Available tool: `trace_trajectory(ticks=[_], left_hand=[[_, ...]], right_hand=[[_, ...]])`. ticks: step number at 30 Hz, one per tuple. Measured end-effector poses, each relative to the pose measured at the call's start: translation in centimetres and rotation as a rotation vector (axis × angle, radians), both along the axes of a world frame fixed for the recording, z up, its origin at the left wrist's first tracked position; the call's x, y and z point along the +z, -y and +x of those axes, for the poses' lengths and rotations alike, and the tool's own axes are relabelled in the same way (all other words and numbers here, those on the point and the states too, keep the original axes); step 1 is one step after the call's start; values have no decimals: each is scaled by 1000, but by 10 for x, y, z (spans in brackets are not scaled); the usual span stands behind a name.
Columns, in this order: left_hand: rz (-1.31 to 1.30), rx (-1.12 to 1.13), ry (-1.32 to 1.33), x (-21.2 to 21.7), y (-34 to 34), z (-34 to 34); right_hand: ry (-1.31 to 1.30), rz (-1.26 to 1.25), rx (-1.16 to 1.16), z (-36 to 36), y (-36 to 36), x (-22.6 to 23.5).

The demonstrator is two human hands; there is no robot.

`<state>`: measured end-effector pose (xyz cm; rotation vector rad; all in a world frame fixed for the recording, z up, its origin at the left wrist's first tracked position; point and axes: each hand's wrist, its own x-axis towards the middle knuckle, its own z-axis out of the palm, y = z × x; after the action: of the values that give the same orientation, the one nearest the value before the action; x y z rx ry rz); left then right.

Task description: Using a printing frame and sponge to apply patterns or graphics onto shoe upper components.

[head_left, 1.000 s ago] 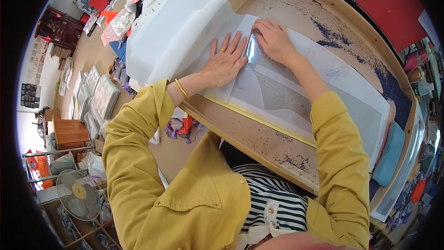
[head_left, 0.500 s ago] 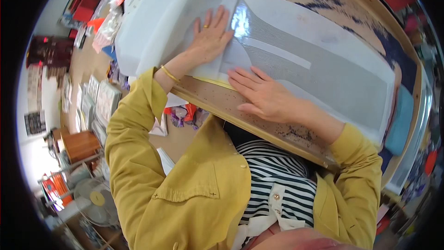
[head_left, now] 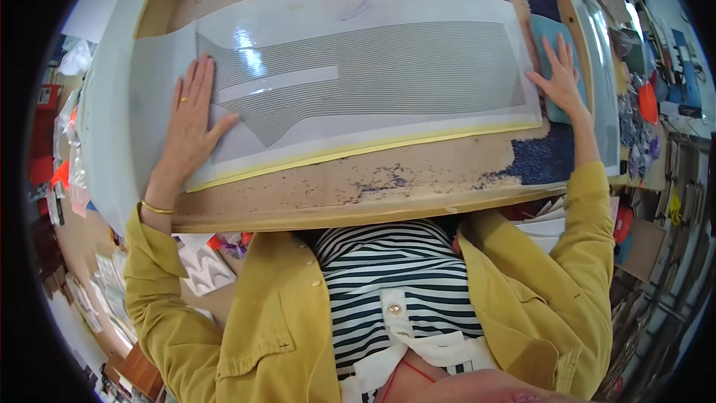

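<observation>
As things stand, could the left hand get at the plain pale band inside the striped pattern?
Probably yes. The left hand lies flat on the striped sheet, its thumb beside the pale band, and nothing lies between them.

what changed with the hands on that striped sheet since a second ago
The right hand slid from beside the left, across the striped sheet, out to its right end. The left hand stayed flat at the left end. Both palms still press down with fingers spread, gripping nothing. The sheet still lies on the wooden table.
</observation>
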<state>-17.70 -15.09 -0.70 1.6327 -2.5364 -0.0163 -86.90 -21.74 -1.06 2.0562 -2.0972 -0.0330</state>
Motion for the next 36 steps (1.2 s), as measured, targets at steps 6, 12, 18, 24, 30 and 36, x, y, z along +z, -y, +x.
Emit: trace_trajectory(ticks=[6, 12, 18, 24, 30, 36], left_hand=[[-60, -10, 51, -3, -3, -5], [-53, 13, 59, 1, -5, 1], [-7, -4, 19, 1, -2, -6], [-37, -44, 36, -11, 0, 2], [-44, -19, 36, -3, -2, 5], [-64, -55, 49, -5, 4, 1]], right_hand=[[70, -155, 180, -50, 31, -5], [28, -332, 257, 55, 53, 25], [243, -231, 808, 367, -11, 36], [411, -29, 727, 401, -21, 11], [85, -49, 444, 207, -34, 3], [-179, -75, 347, 33, 0, -7]])
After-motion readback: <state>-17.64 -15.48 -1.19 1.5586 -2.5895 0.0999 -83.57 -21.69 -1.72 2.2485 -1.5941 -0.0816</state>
